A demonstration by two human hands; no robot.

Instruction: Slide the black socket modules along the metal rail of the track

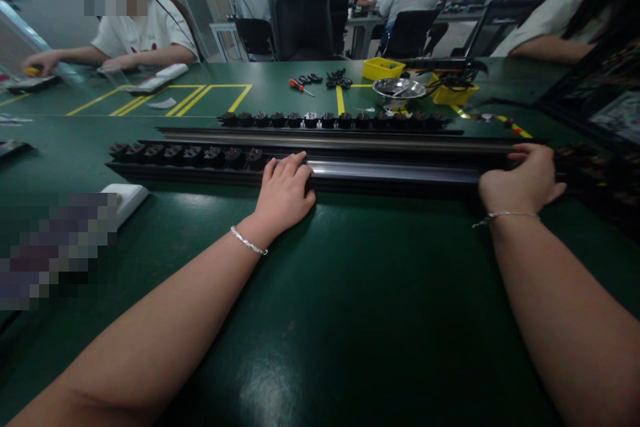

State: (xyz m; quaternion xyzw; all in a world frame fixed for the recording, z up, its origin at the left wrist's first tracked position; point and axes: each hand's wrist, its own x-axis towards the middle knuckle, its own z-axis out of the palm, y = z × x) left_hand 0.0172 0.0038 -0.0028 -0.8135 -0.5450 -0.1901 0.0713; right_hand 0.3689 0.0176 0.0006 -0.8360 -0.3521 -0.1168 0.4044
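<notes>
A long black metal rail lies across the green table in front of me. My left hand rests on its near edge, fingers laid over the top. At the rail's right end my right hand curls over it and grips it. Several small black round parts sit in a row in the rail's left section. Behind it lies a second black rail, and a row of similar round parts stands beyond that.
A white flat block lies at the left. Farther back are a red-handled screwdriver, a metal bowl, yellow bins and black clips. A person in a white shirt works at the far left; another person's arm is at the right.
</notes>
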